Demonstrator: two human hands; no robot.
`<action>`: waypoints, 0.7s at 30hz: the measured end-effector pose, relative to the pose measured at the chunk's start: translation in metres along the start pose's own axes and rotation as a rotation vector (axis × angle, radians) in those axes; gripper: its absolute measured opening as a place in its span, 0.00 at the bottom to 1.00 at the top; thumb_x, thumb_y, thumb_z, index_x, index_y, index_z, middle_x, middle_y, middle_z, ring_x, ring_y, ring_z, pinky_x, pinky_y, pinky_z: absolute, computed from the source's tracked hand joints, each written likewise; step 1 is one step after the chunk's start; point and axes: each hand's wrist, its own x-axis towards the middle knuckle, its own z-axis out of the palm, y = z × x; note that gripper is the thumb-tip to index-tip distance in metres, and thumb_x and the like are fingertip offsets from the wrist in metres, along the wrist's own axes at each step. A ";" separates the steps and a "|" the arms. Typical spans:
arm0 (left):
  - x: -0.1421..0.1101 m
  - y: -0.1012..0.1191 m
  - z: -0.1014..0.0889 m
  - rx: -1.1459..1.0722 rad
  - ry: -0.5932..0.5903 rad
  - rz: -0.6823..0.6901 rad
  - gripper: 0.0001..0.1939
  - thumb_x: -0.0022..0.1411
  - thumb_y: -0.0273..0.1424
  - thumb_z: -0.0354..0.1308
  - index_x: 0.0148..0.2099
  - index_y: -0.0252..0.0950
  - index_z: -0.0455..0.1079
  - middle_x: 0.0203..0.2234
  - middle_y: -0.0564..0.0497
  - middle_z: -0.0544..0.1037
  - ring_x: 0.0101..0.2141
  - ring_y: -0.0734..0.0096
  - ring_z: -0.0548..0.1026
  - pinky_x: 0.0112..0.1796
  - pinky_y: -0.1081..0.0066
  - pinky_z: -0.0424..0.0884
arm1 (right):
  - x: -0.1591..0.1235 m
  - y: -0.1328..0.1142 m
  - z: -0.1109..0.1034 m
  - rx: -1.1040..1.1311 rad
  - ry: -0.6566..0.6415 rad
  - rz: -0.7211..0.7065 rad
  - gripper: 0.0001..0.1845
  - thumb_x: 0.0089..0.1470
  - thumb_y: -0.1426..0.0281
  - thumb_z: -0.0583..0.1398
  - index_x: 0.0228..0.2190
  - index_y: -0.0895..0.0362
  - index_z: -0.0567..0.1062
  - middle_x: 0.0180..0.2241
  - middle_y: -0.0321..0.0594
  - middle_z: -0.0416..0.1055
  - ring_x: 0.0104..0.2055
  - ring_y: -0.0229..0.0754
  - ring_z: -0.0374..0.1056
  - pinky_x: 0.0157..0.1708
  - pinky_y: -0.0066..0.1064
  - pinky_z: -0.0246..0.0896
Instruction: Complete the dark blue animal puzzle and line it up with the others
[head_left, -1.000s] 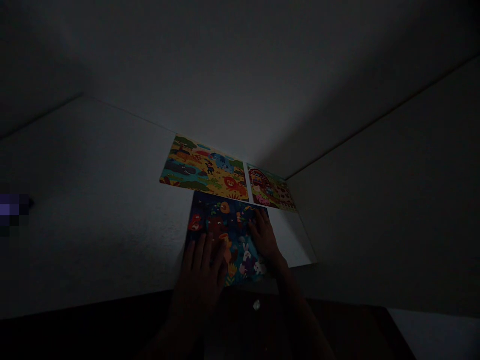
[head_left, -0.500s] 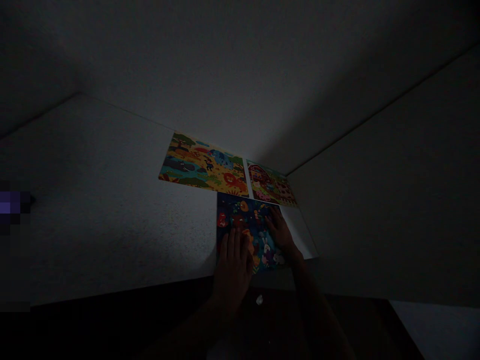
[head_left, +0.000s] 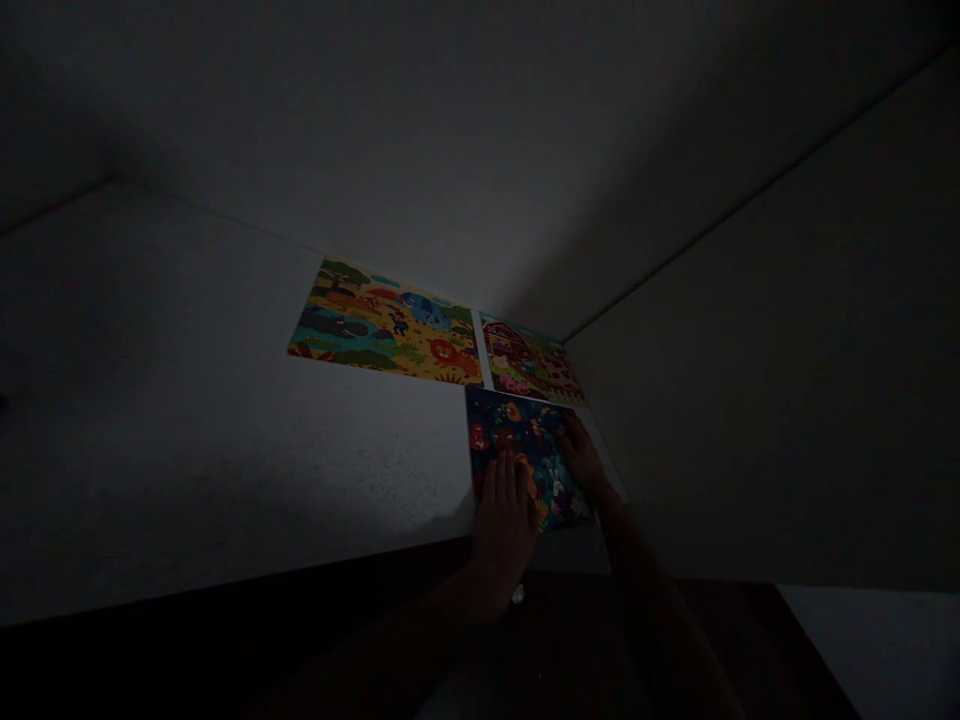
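A dark blue picture puzzle (head_left: 517, 435) with bright animals lies flat on a white surface (head_left: 225, 430). My left hand (head_left: 504, 520) rests flat on its near left part, fingers stretched out together. My right hand (head_left: 583, 458) lies on its right side, fingers spread over the picture. Just beyond it sit a wide yellow savanna animal puzzle (head_left: 382, 325) and a smaller farm puzzle (head_left: 531, 363), side by side. The scene is very dim.
White panels rise behind and to the right, meeting in a corner near the farm puzzle. A dark brown edge (head_left: 225, 640) runs along the near side of the surface. A small pale object (head_left: 517, 596) lies just below my left wrist.
Both hands have slid the blue puzzle to the right along the surface, from below the savanna puzzle to below the farm puzzle. The view has shifted with it.
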 end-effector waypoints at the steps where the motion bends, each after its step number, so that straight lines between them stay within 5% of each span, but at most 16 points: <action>1: 0.003 0.004 0.003 -0.012 -0.006 0.001 0.28 0.70 0.36 0.44 0.66 0.24 0.60 0.65 0.36 0.61 0.65 0.50 0.58 0.64 0.55 0.58 | 0.001 0.007 -0.002 -0.015 -0.010 -0.001 0.44 0.59 0.42 0.48 0.65 0.60 0.60 0.67 0.54 0.54 0.69 0.53 0.50 0.68 0.49 0.44; 8: 0.020 0.032 0.026 -0.060 -0.098 0.005 0.30 0.70 0.37 0.45 0.68 0.24 0.56 0.66 0.34 0.58 0.66 0.47 0.56 0.65 0.52 0.57 | 0.015 0.058 -0.011 -0.249 -0.128 -0.028 0.42 0.62 0.44 0.39 0.67 0.56 0.55 0.70 0.50 0.47 0.72 0.54 0.39 0.68 0.56 0.36; 13: 0.027 0.046 0.039 -0.085 -0.082 0.007 0.30 0.70 0.37 0.45 0.67 0.23 0.57 0.66 0.34 0.58 0.66 0.49 0.56 0.65 0.52 0.56 | 0.022 0.077 -0.014 -0.280 -0.099 -0.010 0.49 0.61 0.41 0.36 0.67 0.64 0.52 0.70 0.56 0.45 0.72 0.54 0.40 0.68 0.50 0.36; 21: 0.035 0.062 0.049 -0.095 -0.064 -0.015 0.28 0.71 0.37 0.43 0.66 0.25 0.59 0.65 0.33 0.60 0.65 0.49 0.58 0.64 0.51 0.58 | 0.028 0.093 -0.019 -0.283 -0.069 -0.077 0.47 0.62 0.42 0.36 0.67 0.63 0.53 0.69 0.55 0.48 0.71 0.53 0.45 0.68 0.50 0.44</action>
